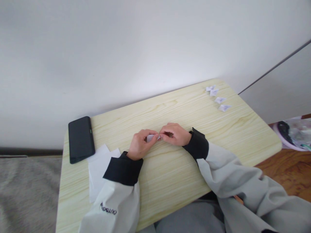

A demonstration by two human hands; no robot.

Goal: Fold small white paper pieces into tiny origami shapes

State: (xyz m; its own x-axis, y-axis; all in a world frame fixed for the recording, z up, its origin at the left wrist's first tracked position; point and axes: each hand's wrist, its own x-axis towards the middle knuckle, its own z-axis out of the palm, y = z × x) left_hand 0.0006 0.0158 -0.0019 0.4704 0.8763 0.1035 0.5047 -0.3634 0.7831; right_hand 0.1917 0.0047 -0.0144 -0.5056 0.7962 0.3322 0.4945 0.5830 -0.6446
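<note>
Between my two hands, over the middle of the table, is a small folded piece of white paper [150, 138]. My left hand [142, 143] pinches it between thumb and fingers and covers part of it. My right hand [175, 134] meets the left at the fingertips, its thumb and forefinger pinched on the paper's right end. The exact shape of the fold is hidden by the fingers. Several small folded white paper figures [220, 100] stand in a row at the table's far right.
The light wood-grain table [170, 181] stands against a white wall [136, 51]. A black phone-like slab [81, 139] lies at the left edge, beside white paper sheets [97, 174] partly under my left sleeve. Beyond the right edge, a bin with a plastic bag [297, 131] stands on the floor.
</note>
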